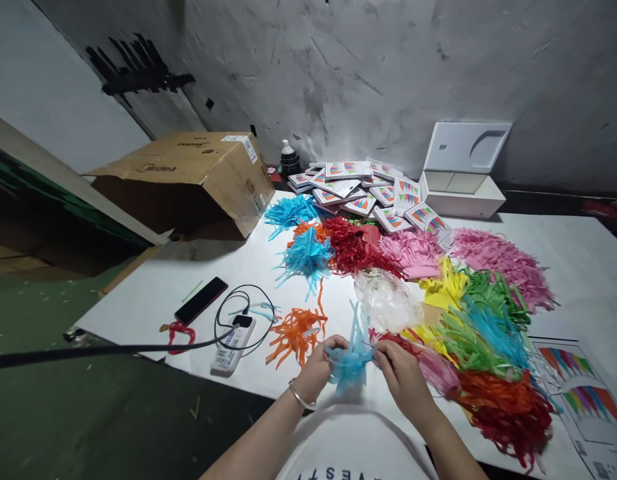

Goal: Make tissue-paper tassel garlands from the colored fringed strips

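Note:
Close to my body, a light blue paper tassel with fringed strips is held up over the white table. Its left side is gripped by my left hand, which wears a silver bangle. At the tassel's right edge the fingers of my right hand are pinched together. A thin dark line shows by those fingertips; what they hold is too small to make out. An orange fringed tassel lies left of my left hand. Right of my right hand, a row of tassels includes pink, green and red ones.
Blue, red and pink fringe piles lie farther back, around a clear plastic bag. Flat packs are heaped by the wall beside a white box. A cardboard carton, phone and cabled power bank stand left.

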`<state>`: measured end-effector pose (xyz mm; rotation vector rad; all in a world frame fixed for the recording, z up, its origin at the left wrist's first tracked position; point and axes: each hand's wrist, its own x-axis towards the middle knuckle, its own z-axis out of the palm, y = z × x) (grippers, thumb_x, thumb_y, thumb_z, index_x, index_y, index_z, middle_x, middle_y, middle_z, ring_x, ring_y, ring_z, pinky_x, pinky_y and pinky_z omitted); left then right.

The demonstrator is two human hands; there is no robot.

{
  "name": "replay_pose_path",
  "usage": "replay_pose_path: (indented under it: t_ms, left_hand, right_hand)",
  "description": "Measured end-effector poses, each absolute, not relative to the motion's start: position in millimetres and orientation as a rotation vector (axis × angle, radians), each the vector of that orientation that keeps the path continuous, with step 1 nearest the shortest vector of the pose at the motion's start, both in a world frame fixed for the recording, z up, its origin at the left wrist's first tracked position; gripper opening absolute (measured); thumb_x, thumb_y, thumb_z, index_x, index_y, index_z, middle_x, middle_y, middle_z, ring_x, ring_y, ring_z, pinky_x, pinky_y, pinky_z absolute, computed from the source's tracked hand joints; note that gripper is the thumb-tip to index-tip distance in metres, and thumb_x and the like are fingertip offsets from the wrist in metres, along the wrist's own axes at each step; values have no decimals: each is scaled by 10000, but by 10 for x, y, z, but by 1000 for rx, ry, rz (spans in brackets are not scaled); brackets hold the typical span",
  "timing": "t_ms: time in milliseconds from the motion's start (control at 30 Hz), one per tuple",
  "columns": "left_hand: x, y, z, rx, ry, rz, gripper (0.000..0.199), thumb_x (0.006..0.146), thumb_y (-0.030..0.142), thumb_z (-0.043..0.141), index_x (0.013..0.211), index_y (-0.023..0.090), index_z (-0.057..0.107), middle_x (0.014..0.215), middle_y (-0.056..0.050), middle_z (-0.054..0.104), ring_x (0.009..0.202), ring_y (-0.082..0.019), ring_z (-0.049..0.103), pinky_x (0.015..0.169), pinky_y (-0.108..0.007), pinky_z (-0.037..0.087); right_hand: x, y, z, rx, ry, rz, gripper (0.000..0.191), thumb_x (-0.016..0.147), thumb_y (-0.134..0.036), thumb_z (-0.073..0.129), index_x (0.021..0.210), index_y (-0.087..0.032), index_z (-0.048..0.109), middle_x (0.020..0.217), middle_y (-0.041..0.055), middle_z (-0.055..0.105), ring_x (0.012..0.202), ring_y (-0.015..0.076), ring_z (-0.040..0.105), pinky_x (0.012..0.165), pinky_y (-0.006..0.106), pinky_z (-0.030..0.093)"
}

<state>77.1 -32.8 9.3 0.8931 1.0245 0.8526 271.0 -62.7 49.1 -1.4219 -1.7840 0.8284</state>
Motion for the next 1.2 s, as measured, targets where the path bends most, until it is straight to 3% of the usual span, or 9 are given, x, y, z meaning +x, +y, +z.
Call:
replay_pose_path:
  t_ms: [200, 367, 467, 567, 733, 800, 900, 1033, 1200]
  left_hand:
    - [496, -127, 123, 1186, 1625, 1149, 250, 762, 373, 604, 924, 183, 604, 920, -63, 616, 818, -205, 573, 747, -338, 453]
    - [734, -321, 445, 1872, 1141, 843, 211, 819, 332, 595, 1000, 236, 648, 1011, -80, 651, 995, -242, 543, 910, -387, 381]
    - [885, -427, 471, 1975, 1025, 711, 207, 841, 321, 575, 1013, 258, 672, 914, -68, 686, 924, -239, 559, 873, -390, 374]
    - [862, -425, 398, 1959, 1123, 663, 188, 852, 354, 558, 837, 261, 720, 797, -57, 691, 823, -231, 575, 810, -384, 383]
    - [751, -327, 527, 1978, 1295, 699, 286, 837, 382, 578, 1100, 299, 654, 1199, -84, 604, 1122, -283, 488, 952, -440, 335]
    - [796, -313, 644, 1971, 1130, 665, 268, 879, 337, 522, 1116, 310, 643, 1224, -67, 595, 1169, -265, 460, 1000, -431, 304]
    - [904, -333, 722, 1768, 851, 579, 243, 904, 337, 475, 978, 260, 693, 1032, -56, 671, 1029, -221, 556, 942, -358, 378]
    - [947, -383, 611, 1350, 945, 601, 299, 872, 419, 505, 820, 178, 673, 793, -34, 657, 732, -171, 580, 694, -273, 446]
    - [891, -392, 509, 1305, 1123, 760, 247, 835, 402, 565, 778, 166, 611, 726, -9, 581, 691, -149, 507, 652, -248, 401]
  right_hand:
    - [2938, -589, 305, -1682, -2150, 357, 193, 902, -149, 402, 854, -193, 584, 738, 57, 632, 645, 174, 589, 573, 252, 395]
    - [2834, -611, 300, -1607, -2116, 467, 211, 927, -161, 374, 888, -189, 579, 782, 50, 634, 687, 164, 606, 599, 248, 416]
    - [2787, -616, 379, -1477, -1997, 568, 238, 959, -223, 346, 927, -194, 580, 822, 52, 642, 739, 161, 618, 661, 256, 450]
    - [2816, -620, 419, -1425, -1935, 537, 226, 955, -230, 365, 939, -195, 588, 848, 59, 654, 775, 171, 626, 687, 265, 462]
    - [2822, -641, 421, -1386, -1945, 502, 192, 937, -216, 410, 926, -195, 601, 810, 58, 653, 739, 181, 628, 661, 269, 452]
    - [2785, -642, 443, -1323, -1931, 577, 180, 932, -205, 414, 957, -196, 592, 823, 60, 648, 758, 182, 621, 676, 273, 454]
    - [2742, -634, 499, -1278, -1848, 687, 172, 931, -208, 411, 953, -204, 581, 837, 53, 642, 767, 178, 609, 688, 272, 454]
    - [2747, -640, 564, -1380, -1672, 731, 177, 940, -258, 400, 906, -206, 566, 809, 44, 622, 747, 174, 586, 673, 266, 438]
    - [2707, -719, 580, -1448, -1674, 817, 275, 953, -289, 366, 704, -210, 452, 644, -12, 490, 602, 135, 478, 572, 247, 344]
